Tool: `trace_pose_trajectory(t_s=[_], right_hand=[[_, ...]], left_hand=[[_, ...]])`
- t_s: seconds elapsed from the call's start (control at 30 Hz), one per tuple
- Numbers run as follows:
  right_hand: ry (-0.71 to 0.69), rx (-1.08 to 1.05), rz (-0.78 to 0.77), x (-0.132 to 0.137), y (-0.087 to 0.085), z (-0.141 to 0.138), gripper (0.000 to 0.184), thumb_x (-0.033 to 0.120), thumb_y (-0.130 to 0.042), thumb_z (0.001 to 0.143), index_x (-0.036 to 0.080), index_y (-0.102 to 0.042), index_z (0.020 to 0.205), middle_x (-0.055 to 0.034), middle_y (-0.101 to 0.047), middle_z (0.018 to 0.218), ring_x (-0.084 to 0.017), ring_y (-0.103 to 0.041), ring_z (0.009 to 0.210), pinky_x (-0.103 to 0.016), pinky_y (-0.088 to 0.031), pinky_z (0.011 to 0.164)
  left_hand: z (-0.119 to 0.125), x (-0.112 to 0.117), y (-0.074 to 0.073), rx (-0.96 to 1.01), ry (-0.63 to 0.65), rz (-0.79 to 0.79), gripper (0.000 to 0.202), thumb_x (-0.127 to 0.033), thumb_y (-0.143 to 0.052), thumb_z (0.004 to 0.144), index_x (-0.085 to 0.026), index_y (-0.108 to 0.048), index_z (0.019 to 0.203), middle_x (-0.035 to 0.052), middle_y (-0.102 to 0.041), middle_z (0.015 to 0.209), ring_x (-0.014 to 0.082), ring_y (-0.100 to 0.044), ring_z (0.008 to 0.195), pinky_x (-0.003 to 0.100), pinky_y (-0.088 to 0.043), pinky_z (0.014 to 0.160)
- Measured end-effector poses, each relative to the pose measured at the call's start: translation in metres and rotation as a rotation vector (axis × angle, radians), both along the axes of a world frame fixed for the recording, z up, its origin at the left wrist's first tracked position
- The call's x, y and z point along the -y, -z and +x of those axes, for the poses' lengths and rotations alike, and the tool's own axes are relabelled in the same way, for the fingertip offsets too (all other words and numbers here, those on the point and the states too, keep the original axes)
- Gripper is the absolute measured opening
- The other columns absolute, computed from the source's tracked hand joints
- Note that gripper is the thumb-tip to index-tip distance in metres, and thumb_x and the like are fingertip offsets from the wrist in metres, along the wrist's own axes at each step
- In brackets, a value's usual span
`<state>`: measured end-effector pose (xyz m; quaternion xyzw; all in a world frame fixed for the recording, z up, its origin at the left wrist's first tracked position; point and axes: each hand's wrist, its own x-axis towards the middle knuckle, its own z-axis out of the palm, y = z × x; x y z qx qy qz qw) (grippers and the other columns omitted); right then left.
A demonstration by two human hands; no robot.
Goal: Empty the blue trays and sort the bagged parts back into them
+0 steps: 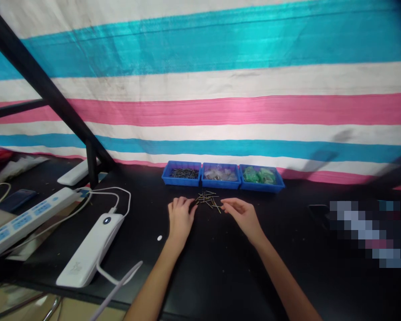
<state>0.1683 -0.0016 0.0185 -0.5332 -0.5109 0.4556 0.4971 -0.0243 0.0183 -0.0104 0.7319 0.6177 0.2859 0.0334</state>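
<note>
Black tabletop [220, 267] is bearing both hands: left hand [180, 219], fingers flat together, and right hand [243, 216], fingers curled, pinch unclear, are flanking the pin pile [207, 199] lying just beyond both fingertips, pins crossing every way; blue trays [220, 183] are standing beyond.

Three blue trays [220, 184]; one pile of pins [207, 199]; one power bank [92, 249]; one power strip [26, 220]; one left hand [180, 219], one right hand [243, 216].

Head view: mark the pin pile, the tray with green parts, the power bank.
pin pile [207, 199], head view, middle of the heap.
tray with green parts [261, 188], head view, front wall.
power bank [90, 254], head view, top face.
</note>
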Motion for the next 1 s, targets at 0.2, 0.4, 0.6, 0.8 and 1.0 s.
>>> trace_pose_trajectory(t_s=[0.2,0.4,0.6,0.8,1.0], right_hand=[[-0.044,0.0,-0.015,0.0,0.007,-0.003,0.026,0.035,-0.062,0.072,0.017,-0.068,0.089,-0.007,-0.071,0.076,-0.02,-0.066,0.074,-0.033,-0.052,0.069],[-0.109,0.098,0.025,0.006,0.01,-0.013,0.027,0.035,-0.06,0.074,0.018,-0.069,0.093,-0.0064,-0.071,0.082,-0.017,-0.064,0.07,-0.029,-0.05,0.062],[-0.266,0.045,0.038,0.011,0.0,-0.018,0.023,0.034,-0.06,0.074,0.017,-0.071,0.085,-0.0016,-0.069,0.077,-0.013,-0.059,0.066,-0.022,-0.044,0.056],[-0.257,-0.039,-0.011,0.012,-0.004,-0.014,0.027,0.038,-0.063,0.071,0.016,-0.072,0.084,-0.0035,-0.07,0.077,-0.014,-0.061,0.066,-0.024,-0.045,0.058],[-0.193,0.019,0.037,0.009,-0.007,-0.009,0.029,0.041,-0.059,0.075,0.016,-0.072,0.082,-0.005,-0.071,0.078,-0.015,-0.062,0.068,-0.024,-0.046,0.059]], left_hand=[[-0.004,-0.002,-0.002,0.135,-0.006,-0.033,0.014,-0.027,-0.056,0.079,-0.024,-0.069,0.081,0.0053,-0.061,0.084,0.0236,-0.05,0.088,0.041,-0.033,0.082],[0.008,0.002,-0.009,0.462,0.146,-0.098,0.017,-0.035,-0.059,0.075,-0.022,-0.07,0.08,0.0042,-0.064,0.088,0.0195,-0.057,0.087,0.034,-0.043,0.079],[0.028,0.013,-0.01,1.083,0.221,-0.45,0.027,-0.036,-0.068,0.067,-0.017,-0.07,0.086,0.0062,-0.067,0.1,0.0212,-0.059,0.097,0.031,-0.046,0.083],[0.029,0.014,-0.006,1.253,0.154,-0.527,0.032,-0.035,-0.073,0.062,-0.017,-0.07,0.089,0.0056,-0.066,0.102,0.0216,-0.056,0.103,0.03,-0.043,0.089],[0.028,0.013,-0.015,1.181,0.155,-0.416,0.027,-0.035,-0.072,0.063,-0.016,-0.07,0.081,0.0057,-0.065,0.094,0.0209,-0.058,0.095,0.029,-0.046,0.082]])
